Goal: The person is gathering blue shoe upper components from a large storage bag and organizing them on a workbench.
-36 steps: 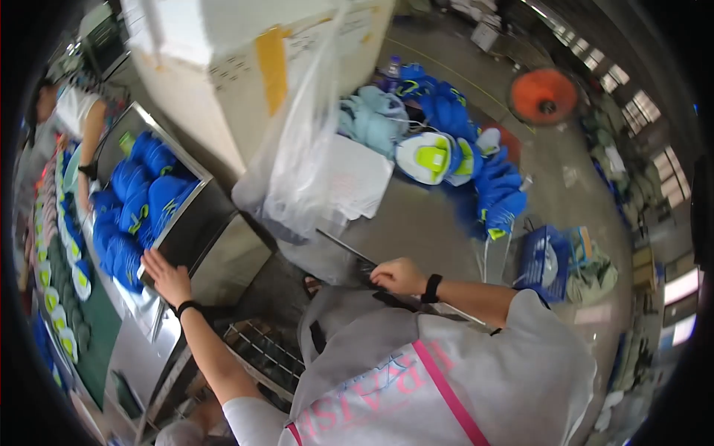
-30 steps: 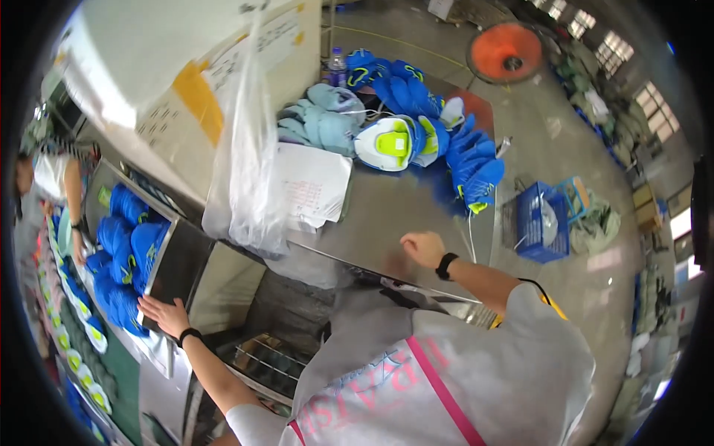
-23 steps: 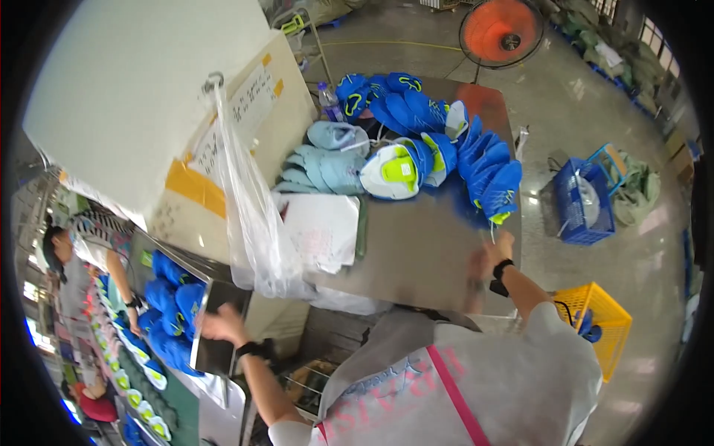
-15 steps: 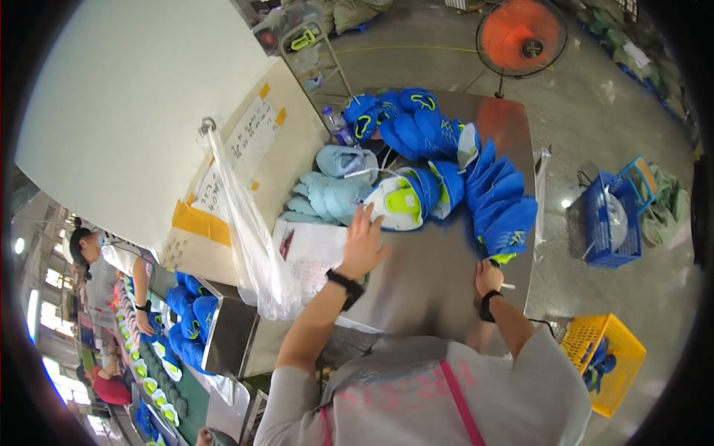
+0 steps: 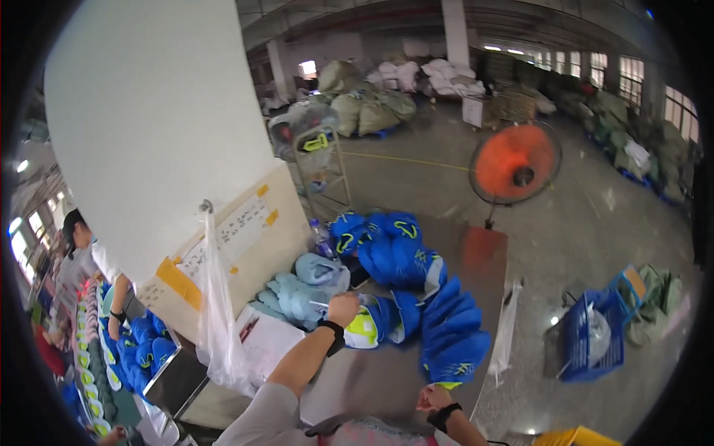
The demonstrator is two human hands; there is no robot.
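Note:
My left hand [image 5: 344, 308], its fingers curled, is at the end of a row of blue shoe uppers [image 5: 387, 318], right by a white upper with a lime tongue [image 5: 363, 329]. A short thin white piece shows beside it, over the pale blue uppers [image 5: 291, 299]; I cannot make out what the fingers hold. My right hand [image 5: 433, 399] is closed just below the near end of a long overlapping stack of blue uppers [image 5: 454, 331], close to a lime edge. Whether it grips anything is too small to tell.
A metal-topped table [image 5: 364, 386] carries the uppers, a white sheet [image 5: 268, 346] and a bottle [image 5: 321, 236]. A clear plastic bag [image 5: 223, 327] hangs at the left panel. Beyond stand an orange fan [image 5: 515, 162], a blue crate [image 5: 591, 346] and a yellow crate [image 5: 576, 437]. A co-worker [image 5: 89, 256] stands left.
The view has tilted up, showing more of the hall. My left hand has gone from spread fingers to curled ones. A thin white piece by my right hand no longer shows.

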